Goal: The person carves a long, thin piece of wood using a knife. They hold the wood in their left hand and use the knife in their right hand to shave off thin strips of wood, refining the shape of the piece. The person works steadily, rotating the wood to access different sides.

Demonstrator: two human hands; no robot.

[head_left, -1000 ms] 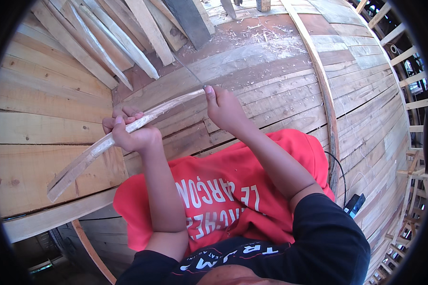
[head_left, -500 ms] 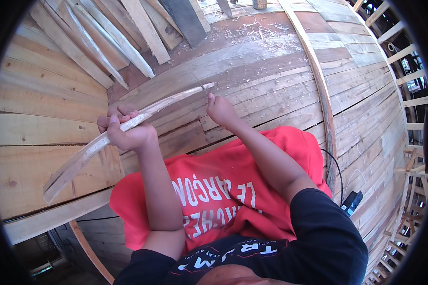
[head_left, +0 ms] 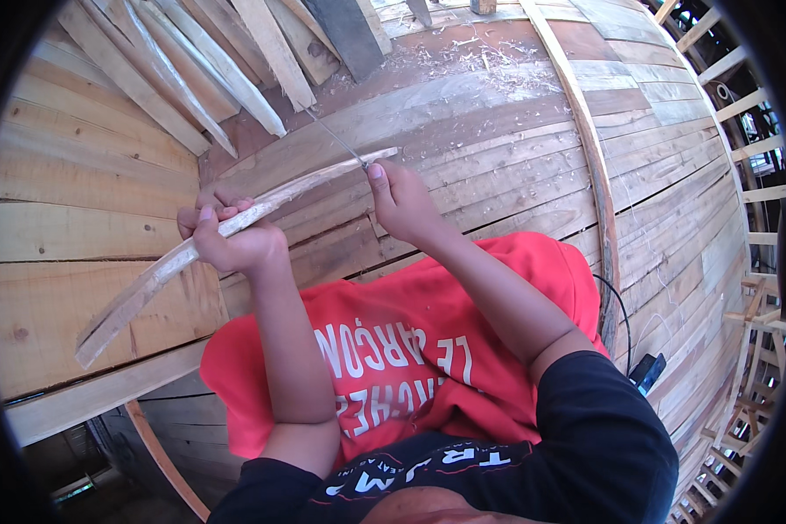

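A long, curved, pale strip of wood (head_left: 140,293) slants from the lower left up toward the middle. My left hand (head_left: 240,243) is closed around its middle, palm turned up. In my closed right hand (head_left: 403,203) is a thin metal blade (head_left: 336,140), probably a knife; its handle is hidden in the fist. The blade points up and left, crossing the strip close to its far tip. Whether its edge touches the wood I cannot tell.
Several loose boards (head_left: 192,65) lean at the upper left. Wood shavings (head_left: 480,65) litter the planked surface (head_left: 506,162). A raised batten (head_left: 576,113) runs along the right. Beyond it lie a black device (head_left: 646,371) and a cable. Red cloth (head_left: 410,341) covers my lap.
My right hand has shifted slightly left. The blade has swung, now showing its length toward the upper left. My left hand and the wooden strip are almost unmoved.
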